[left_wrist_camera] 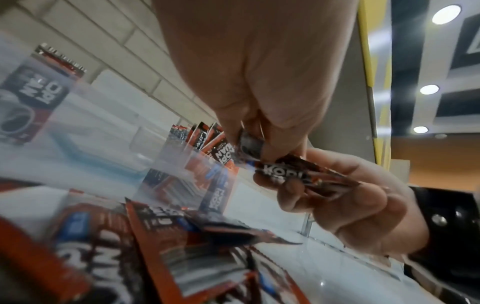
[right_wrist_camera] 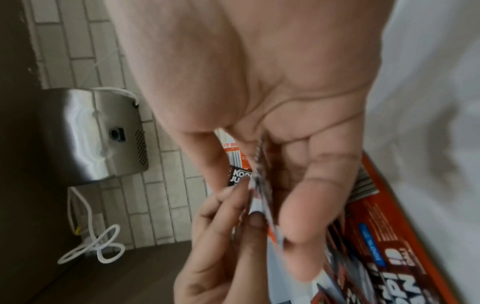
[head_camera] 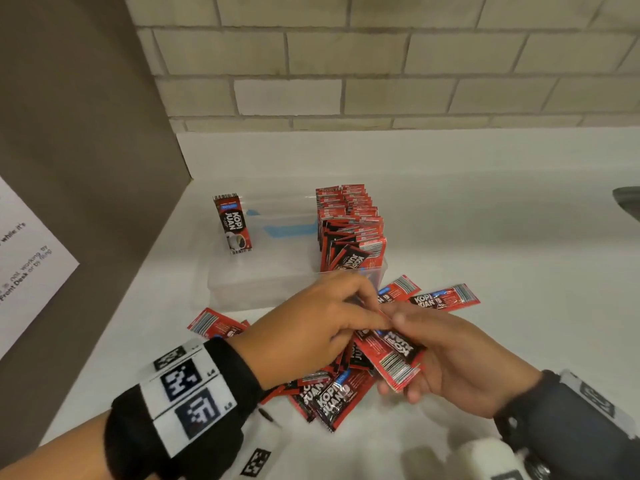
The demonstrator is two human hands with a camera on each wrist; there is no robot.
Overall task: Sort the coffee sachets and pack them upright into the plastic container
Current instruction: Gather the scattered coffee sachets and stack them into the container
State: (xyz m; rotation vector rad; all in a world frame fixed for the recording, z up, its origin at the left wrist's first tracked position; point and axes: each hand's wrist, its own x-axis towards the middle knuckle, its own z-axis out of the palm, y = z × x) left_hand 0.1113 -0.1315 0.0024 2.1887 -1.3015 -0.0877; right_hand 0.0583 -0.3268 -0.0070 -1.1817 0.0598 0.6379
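Note:
A clear plastic container (head_camera: 242,289) sits on the white counter. Its right side holds a row of upright red coffee sachets (head_camera: 349,226); one sachet (head_camera: 232,223) stands alone at its left. My right hand (head_camera: 446,355) holds a small stack of sachets (head_camera: 398,355) between thumb and fingers, just in front of the container. My left hand (head_camera: 322,327) pinches the top end of that stack (left_wrist_camera: 285,172) with its fingertips (right_wrist_camera: 233,197). Loose sachets (head_camera: 332,396) lie in a heap on the counter under both hands.
A brick wall (head_camera: 381,64) runs behind the counter and a brown panel (head_camera: 76,168) with a paper notice (head_camera: 24,258) stands at the left. More loose sachets (head_camera: 440,299) lie right of the container. A steel wall unit (right_wrist_camera: 91,133) with a white cable shows in the right wrist view.

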